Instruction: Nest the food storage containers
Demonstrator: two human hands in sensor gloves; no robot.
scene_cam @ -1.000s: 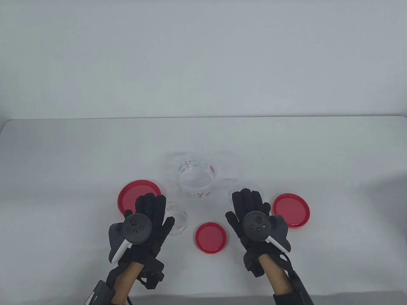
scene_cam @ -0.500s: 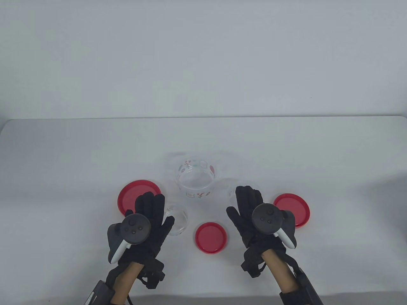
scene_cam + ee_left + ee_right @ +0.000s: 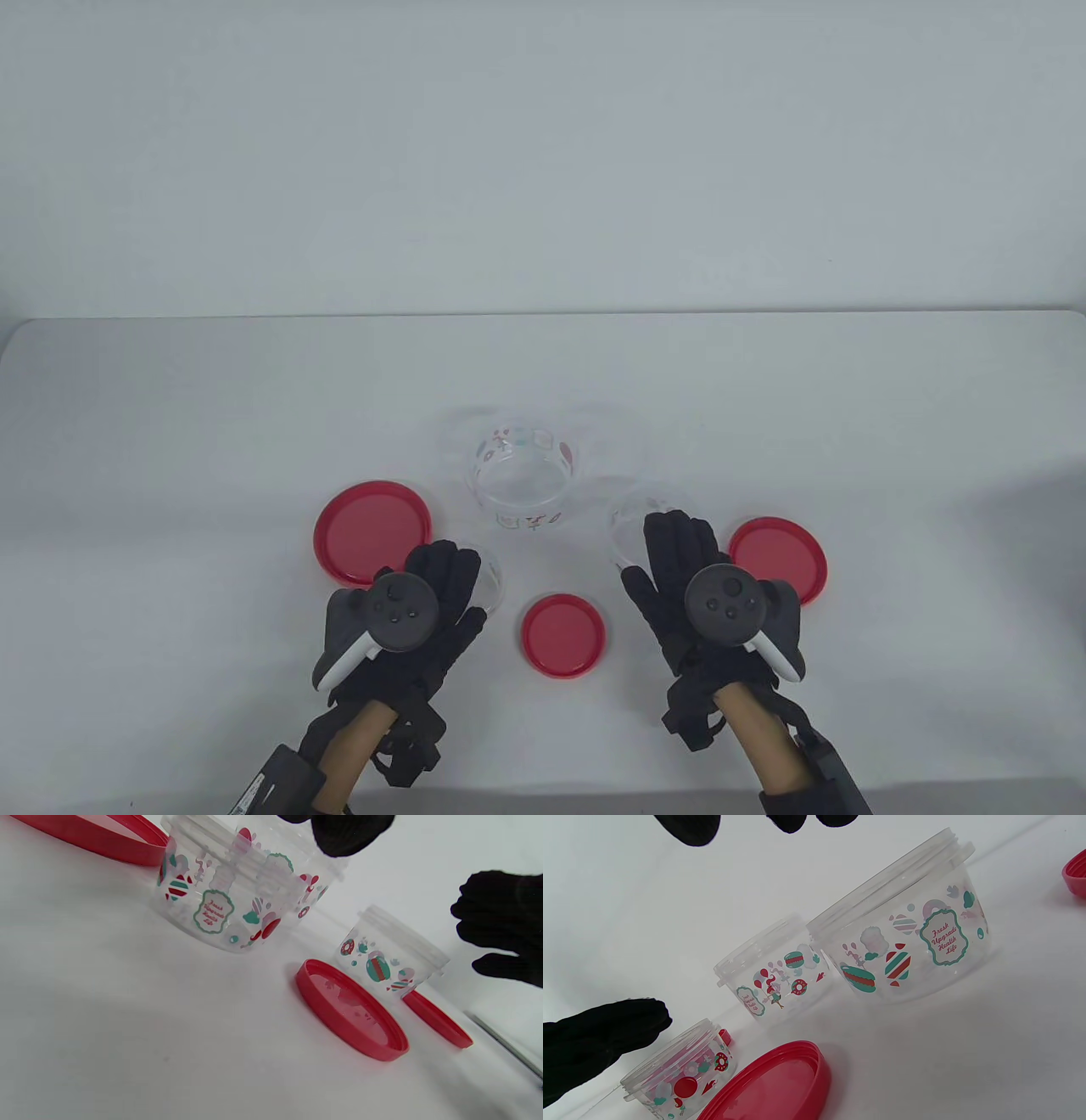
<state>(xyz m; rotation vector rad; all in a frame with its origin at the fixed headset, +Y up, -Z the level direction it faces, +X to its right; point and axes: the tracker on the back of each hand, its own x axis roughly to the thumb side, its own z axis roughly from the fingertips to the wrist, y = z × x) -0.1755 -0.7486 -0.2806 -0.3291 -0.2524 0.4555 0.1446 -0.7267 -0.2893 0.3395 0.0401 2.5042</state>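
Note:
Three clear printed containers stand on the white table. The largest container point(image 3: 519, 477) is in the middle. A medium container point(image 3: 626, 519) is partly under my right hand point(image 3: 676, 548). A small container point(image 3: 492, 581) is partly under my left hand point(image 3: 443, 570). Both hands hover flat and open over them, holding nothing. The left wrist view shows the small container point(image 3: 220, 906) close up and the medium one point(image 3: 388, 952) further off. The right wrist view shows the medium point(image 3: 903, 938), large point(image 3: 776, 978) and small point(image 3: 678, 1073) containers.
Three red lids lie top down on the table point(image 3: 170, 424): a large lid point(image 3: 372, 528) at the left, a small lid point(image 3: 562, 635) between my hands, and a medium lid point(image 3: 785, 556) to the right of my right hand.
My left hand has moved right and a little toward me, uncovering the large lid. My right hand has shifted right and slightly back. The containers and lids have not moved.

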